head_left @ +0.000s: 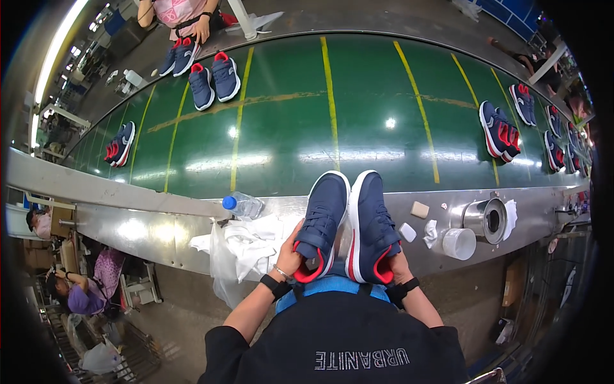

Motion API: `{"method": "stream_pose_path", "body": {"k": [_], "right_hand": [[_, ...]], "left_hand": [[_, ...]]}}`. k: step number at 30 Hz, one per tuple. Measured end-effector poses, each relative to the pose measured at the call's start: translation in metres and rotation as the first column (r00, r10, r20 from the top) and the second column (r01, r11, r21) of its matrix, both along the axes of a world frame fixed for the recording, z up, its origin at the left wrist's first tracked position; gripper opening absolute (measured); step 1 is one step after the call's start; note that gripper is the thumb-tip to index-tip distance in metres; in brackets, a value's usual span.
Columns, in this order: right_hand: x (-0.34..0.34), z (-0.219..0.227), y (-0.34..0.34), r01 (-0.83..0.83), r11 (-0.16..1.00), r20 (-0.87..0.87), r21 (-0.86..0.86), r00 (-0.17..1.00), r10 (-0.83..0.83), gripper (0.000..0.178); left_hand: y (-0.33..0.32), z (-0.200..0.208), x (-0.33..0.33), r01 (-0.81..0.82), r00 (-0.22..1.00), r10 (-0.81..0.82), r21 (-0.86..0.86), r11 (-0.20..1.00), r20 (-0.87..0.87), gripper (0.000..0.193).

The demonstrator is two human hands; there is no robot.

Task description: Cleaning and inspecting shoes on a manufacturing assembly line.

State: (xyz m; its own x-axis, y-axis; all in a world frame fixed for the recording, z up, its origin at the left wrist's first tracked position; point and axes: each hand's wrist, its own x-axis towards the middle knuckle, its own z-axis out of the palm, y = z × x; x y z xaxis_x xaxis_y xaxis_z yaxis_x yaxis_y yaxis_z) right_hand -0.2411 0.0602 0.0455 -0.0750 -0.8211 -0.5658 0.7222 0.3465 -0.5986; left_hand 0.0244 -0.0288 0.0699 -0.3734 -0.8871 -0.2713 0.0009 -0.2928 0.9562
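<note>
From where I stood, the L hand [289, 257] gripped the L navy shoe [320, 221] by its outer heel side & the R hand [401, 269] had the R shoe [373, 221] likewise, the pair side by side over the steel worktop [173, 221], toes twd the green belt [281, 137]. To do that hold well, I'd say, fingers had to press only lightly nr the soft heels, w/ both toes kept even. Most fingertips were hidden behind the shoes, undersides of the soles didn't show, & the pairs at far R [554, 152] overlapped, too small to make out.
</note>
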Motion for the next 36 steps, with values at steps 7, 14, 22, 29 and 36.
{"method": "stream_pose_path", "body": {"k": [7, 14, 22, 29, 36], "right_hand": [[-0.001, -0.008, -0.009, -0.106, 0.994, -0.11, -0.006, 0.988, 0.105, 0.037], [0.0, -0.002, -0.008, -0.174, 0.979, -0.448, -0.105, 0.887, 0.11, 0.053], [0.0, 0.023, -0.014, -0.246, 0.956, -0.599, -0.16, 0.794, 0.104, 0.066], [0.024, 0.034, -0.008, -0.287, 0.957, -0.999, 0.043, 0.016, 0.05, 0.078], [0.038, 0.043, -0.013, -0.425, 0.896, -0.991, 0.126, -0.087, 0.099, 0.088]], "left_hand": [[0.009, 0.015, -0.007, -0.048, 0.967, 0.059, -0.051, 0.998, 0.249, 0.063], [0.021, -0.003, -0.003, 0.016, 0.913, 0.099, -0.276, 0.961, 0.397, 0.073], [0.019, 0.015, -0.001, 0.152, 0.819, 0.117, -0.41, 0.9, 0.562, 0.078], [0.027, 0.018, -0.007, 0.405, 0.502, 0.29, -0.517, 0.754, 0.815, 0.08], [0.035, 0.012, -0.011, 0.465, 0.601, 0.137, -0.484, 0.741, 0.787, 0.082]]}}
